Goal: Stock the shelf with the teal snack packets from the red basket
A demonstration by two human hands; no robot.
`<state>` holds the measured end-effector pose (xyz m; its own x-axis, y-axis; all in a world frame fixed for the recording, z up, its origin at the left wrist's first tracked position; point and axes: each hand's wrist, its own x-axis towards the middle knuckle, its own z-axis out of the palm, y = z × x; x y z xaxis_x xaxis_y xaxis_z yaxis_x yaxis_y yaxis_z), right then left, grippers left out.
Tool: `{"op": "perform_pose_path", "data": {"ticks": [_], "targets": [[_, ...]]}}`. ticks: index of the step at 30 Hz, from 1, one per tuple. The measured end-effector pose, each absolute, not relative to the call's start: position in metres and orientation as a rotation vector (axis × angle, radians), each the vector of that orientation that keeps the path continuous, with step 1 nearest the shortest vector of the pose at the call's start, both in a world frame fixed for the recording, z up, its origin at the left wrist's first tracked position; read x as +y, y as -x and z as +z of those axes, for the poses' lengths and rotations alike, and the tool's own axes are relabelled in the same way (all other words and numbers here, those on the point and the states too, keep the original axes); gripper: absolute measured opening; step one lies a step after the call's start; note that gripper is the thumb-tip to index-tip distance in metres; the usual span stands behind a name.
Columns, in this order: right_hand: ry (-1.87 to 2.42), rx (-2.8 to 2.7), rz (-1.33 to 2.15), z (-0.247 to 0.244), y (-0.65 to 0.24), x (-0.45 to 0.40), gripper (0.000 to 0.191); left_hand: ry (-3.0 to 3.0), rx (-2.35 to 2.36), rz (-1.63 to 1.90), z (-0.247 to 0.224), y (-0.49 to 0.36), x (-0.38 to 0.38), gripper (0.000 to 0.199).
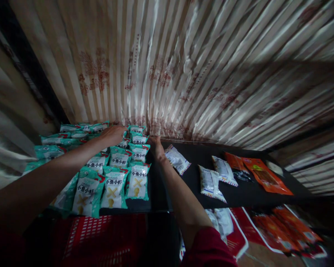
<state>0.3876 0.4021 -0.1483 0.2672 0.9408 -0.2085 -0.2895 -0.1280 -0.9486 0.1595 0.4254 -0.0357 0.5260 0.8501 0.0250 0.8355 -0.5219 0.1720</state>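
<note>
Rows of green and white snack bags stand and lean on the left part of a black table. My left hand is at the back rows, its fingers bent down against the bags; what it grips, if anything, is hidden. My right hand is at the right side of the back bags, thumb up and apart from the other fingers, which point toward the bags. A white bag lies just right of my right hand.
Two more white bags and orange packets lie on the table's right part. Below the front edge are a red basket at left and red baskets with white and orange packets at right. A pleated curtain hangs behind the table.
</note>
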Motion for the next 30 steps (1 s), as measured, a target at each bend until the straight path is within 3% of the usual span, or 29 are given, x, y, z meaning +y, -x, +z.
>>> {"op": "perform_pose_path", "data": {"ticks": [6, 11, 19, 24, 30], "targets": [[1.237, -0.620, 1.255, -0.137, -0.390, 0.370, 0.062, -2.693, 1.343, 0.374, -0.023, -0.171, 0.402, 0.038], [1.219, -0.644, 1.219, -0.145, -0.386, 0.331, 0.062, -2.782, 1.122, 0.577, -0.025, -0.180, 0.332, 0.038], [1.185, -0.691, 1.159, -0.155, -0.372, 0.281, 0.063, -2.827, 0.821, 0.523, -0.093, -0.180, 0.221, 0.041], [1.217, -0.758, 1.109, -0.157, -0.358, 0.265, 0.062, -2.890, 0.876, 0.535, -0.131, -0.183, 0.192, 0.044], [1.283, -0.840, 0.951, -0.160, -0.346, 0.252, 0.061, -2.888, 0.964, 0.534, -0.140, -0.182, 0.178, 0.048]]}}
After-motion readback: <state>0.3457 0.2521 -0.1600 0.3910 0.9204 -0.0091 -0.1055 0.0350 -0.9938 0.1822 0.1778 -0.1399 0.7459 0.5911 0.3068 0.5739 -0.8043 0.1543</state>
